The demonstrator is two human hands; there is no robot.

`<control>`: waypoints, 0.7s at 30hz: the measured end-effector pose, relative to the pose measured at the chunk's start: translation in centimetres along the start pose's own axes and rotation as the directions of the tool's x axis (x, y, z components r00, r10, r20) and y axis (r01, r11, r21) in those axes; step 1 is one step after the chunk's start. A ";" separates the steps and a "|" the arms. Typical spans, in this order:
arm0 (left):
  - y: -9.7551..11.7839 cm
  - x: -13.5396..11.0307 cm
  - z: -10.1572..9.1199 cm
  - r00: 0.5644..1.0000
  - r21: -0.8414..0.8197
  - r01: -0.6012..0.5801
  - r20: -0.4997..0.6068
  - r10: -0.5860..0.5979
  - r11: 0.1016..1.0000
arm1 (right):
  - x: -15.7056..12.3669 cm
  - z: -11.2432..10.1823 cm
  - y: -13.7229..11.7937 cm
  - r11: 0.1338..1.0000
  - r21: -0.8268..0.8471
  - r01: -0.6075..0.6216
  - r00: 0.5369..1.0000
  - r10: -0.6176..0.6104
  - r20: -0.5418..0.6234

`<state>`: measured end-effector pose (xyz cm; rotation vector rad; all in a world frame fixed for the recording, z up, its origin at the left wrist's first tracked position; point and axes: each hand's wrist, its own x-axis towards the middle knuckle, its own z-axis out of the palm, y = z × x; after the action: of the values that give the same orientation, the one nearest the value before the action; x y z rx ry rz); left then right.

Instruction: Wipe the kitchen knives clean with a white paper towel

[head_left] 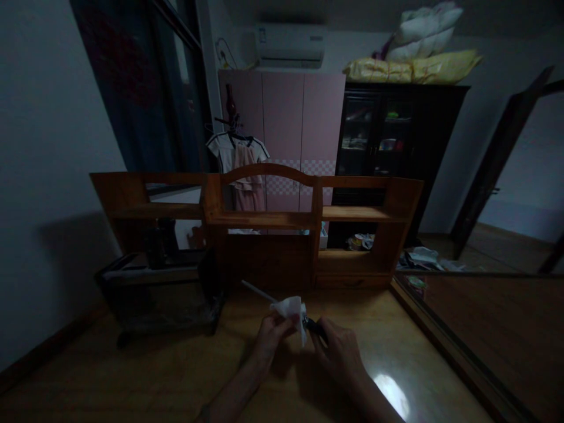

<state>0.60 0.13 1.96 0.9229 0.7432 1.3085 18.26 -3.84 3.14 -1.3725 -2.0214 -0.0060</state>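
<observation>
Shelf (269,220) stands behind. Right hand (338,348) curls closed round black-handled tool (316,330); left hand (269,339) pinches white sheet (288,306), held up between hands, tool head at its edge. Pale rod (258,291) juts leftward. Step, probably: working tool against sheet. Next move calls for steady left pinch, tool aligned.
</observation>
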 end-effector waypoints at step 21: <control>0.5 0.1 0.3 0.999 -0.038 0.021 -0.026 -0.022 0.999 | 0.1 -0.3 0.0 0.999 -0.017 0.031 0.998 -0.032 -0.047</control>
<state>0.59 0.18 2.57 0.8668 0.7448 1.3141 18.39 -3.92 3.42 -1.3384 -2.0077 -0.0680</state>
